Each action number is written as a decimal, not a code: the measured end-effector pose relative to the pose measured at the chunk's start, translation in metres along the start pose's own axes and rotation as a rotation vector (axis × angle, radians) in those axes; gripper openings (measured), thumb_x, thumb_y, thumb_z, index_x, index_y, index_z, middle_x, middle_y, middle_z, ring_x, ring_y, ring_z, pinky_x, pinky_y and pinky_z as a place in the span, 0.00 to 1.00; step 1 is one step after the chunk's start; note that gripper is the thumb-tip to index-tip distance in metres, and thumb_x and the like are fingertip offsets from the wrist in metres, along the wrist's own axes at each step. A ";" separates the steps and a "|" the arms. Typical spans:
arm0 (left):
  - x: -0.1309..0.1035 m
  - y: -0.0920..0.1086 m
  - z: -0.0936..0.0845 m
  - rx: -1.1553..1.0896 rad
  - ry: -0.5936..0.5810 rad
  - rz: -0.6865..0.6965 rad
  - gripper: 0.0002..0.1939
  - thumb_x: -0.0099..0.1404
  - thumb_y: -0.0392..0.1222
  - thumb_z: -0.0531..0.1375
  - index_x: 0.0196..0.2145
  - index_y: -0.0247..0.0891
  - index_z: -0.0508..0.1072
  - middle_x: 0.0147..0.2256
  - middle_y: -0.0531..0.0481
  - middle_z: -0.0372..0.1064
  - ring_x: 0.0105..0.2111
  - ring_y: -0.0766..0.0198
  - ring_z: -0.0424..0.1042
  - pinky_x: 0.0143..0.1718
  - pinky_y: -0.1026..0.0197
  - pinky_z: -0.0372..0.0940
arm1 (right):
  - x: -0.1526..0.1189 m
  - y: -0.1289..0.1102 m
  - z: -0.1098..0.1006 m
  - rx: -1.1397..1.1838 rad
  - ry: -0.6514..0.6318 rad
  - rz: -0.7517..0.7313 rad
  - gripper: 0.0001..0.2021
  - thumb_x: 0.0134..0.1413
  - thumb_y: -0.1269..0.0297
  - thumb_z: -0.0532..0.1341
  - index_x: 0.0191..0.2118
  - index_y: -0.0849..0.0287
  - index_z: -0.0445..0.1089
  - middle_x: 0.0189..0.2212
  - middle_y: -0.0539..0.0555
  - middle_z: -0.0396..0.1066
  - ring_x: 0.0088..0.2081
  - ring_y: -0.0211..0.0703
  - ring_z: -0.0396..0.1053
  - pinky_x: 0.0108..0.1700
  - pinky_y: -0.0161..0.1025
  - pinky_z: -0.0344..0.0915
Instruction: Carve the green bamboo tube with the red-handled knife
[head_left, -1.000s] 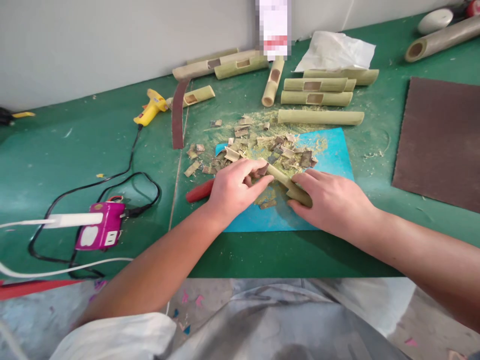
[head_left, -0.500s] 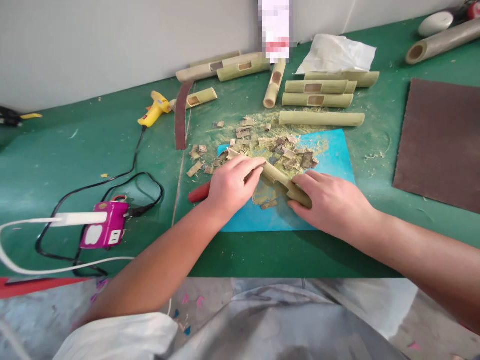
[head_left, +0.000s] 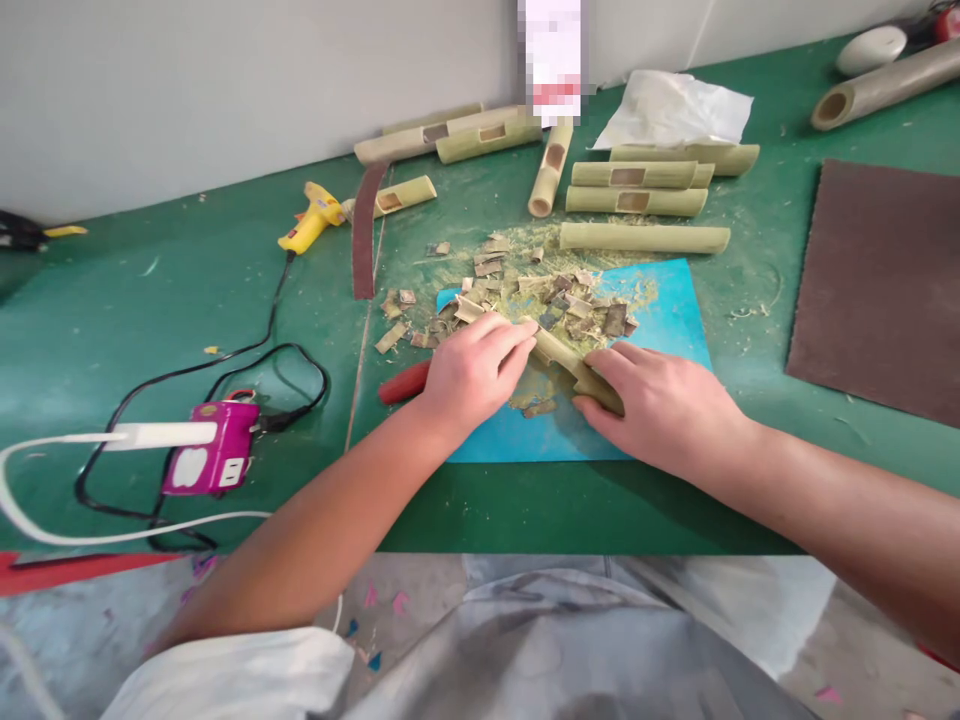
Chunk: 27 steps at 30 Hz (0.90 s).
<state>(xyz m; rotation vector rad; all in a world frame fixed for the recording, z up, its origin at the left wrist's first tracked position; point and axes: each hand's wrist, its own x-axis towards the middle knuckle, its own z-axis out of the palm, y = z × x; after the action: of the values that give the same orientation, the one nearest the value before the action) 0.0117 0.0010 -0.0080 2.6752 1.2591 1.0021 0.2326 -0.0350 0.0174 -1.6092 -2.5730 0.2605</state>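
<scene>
A split bamboo tube point(head_left: 559, 352) with a cut-out lies slantwise over a blue sheet point(head_left: 679, 300). My right hand point(head_left: 660, 395) is closed around its near right end. Farther up the tube, my left hand point(head_left: 480, 365) presses down with fingers and thumb pinched together; a small dark edge shows at the fingertips, but what they pinch is mostly hidden. Bamboo chips point(head_left: 577, 305) and pale dust lie just beyond both hands. A red handle point(head_left: 405, 383) sticks out beside my left wrist, its other end hidden.
Several cut bamboo tubes point(head_left: 645, 238) lie at the back, near a white plastic bag point(head_left: 675, 110). To the left are a yellow glue gun point(head_left: 311, 218), a brown strip point(head_left: 364, 235) and a purple power adapter point(head_left: 214, 450) with cords. A brown sheet point(head_left: 877, 290) lies right.
My left hand has slid slightly right and toward me along the bamboo tube. My right hand keeps its hold in the same place.
</scene>
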 end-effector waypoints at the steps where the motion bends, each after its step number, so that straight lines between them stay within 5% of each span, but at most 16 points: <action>1: 0.000 0.000 0.000 0.007 -0.027 0.012 0.11 0.73 0.36 0.57 0.45 0.30 0.78 0.36 0.43 0.77 0.35 0.62 0.77 0.39 0.61 0.73 | 0.000 0.000 0.000 0.000 -0.007 0.002 0.12 0.61 0.58 0.59 0.42 0.60 0.73 0.36 0.56 0.75 0.34 0.45 0.70 0.30 0.40 0.52; 12: -0.001 0.003 0.000 -0.049 -0.117 0.064 0.12 0.74 0.38 0.56 0.48 0.30 0.77 0.36 0.43 0.76 0.36 0.63 0.76 0.40 0.62 0.73 | 0.001 0.001 0.000 0.030 -0.056 0.003 0.12 0.64 0.58 0.57 0.40 0.61 0.73 0.35 0.57 0.74 0.33 0.45 0.70 0.32 0.40 0.54; 23: 0.001 -0.004 0.000 0.049 -0.036 0.030 0.12 0.75 0.37 0.55 0.44 0.31 0.78 0.34 0.45 0.75 0.34 0.64 0.75 0.38 0.63 0.71 | 0.000 0.000 -0.001 0.027 -0.062 0.010 0.13 0.64 0.58 0.57 0.44 0.62 0.73 0.37 0.58 0.74 0.34 0.47 0.71 0.32 0.41 0.54; 27: 0.002 -0.006 0.000 0.093 -0.093 0.147 0.12 0.74 0.35 0.54 0.46 0.31 0.77 0.33 0.45 0.74 0.34 0.64 0.74 0.39 0.62 0.72 | -0.001 -0.001 -0.001 0.012 -0.057 -0.002 0.12 0.63 0.58 0.58 0.42 0.62 0.73 0.36 0.57 0.74 0.33 0.46 0.70 0.31 0.41 0.53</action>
<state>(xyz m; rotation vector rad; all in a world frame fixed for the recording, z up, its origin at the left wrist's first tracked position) 0.0090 0.0065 -0.0083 2.8839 1.1343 0.8407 0.2319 -0.0362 0.0186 -1.6181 -2.6093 0.3259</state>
